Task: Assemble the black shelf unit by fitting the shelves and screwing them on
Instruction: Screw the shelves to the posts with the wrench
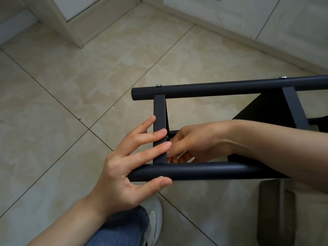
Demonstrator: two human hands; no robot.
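The black shelf unit lies on its side over the tiled floor, with two round black tubes, a far tube (pixel 221 89) and a near tube (pixel 204 170), joined by a flat end crossbar (pixel 159 121). My left hand (pixel 131 162) spreads its fingers over the crossbar while its thumb presses under the near tube's end. My right hand (pixel 191 141) reaches inside the frame, its fingers pinched together at a small screw (pixel 167 137) on the crossbar's inner face. Silver screw heads (pixel 159 85) show on the far tube. A black shelf panel (pixel 262 110) sits further right.
Beige floor tiles spread to the left and behind. A white door frame (pixel 74 27) and skirting stand at the back. My jeans leg (pixel 122 228) and white shoe (pixel 156 217) lie below the frame. A grey flat part (pixel 276 210) rests at the lower right.
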